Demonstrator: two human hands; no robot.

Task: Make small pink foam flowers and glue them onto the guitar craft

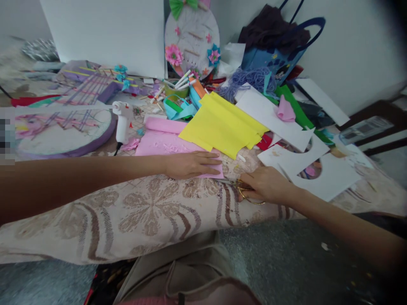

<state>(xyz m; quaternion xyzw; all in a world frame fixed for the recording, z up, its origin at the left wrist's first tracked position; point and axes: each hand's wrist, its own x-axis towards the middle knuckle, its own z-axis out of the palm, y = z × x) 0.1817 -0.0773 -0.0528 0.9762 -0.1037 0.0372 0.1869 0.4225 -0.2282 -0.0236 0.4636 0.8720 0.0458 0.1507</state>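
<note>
My left hand [190,164] lies flat, fingers stretched to the right, on a pink sheet [159,144] near the table's front edge. My right hand [265,184] is closed round the handles of gold-handled scissors [251,198]. Their blades point left and touch the right edge of the pink sheet, just past my left fingertips. Whether the blades are parted is too small to tell. Yellow sheets [222,123] lie behind my hands and partly over the pink sheet. White card with round cut-outs [337,176] is right of my right hand.
A white glue gun [122,123] stands left of the pink sheet. Behind are markers in a green holder [176,91], blue yarn [243,80], a decorated round board [192,40] and a blue bag [263,59]. A purple-edged round piece [70,135] lies left.
</note>
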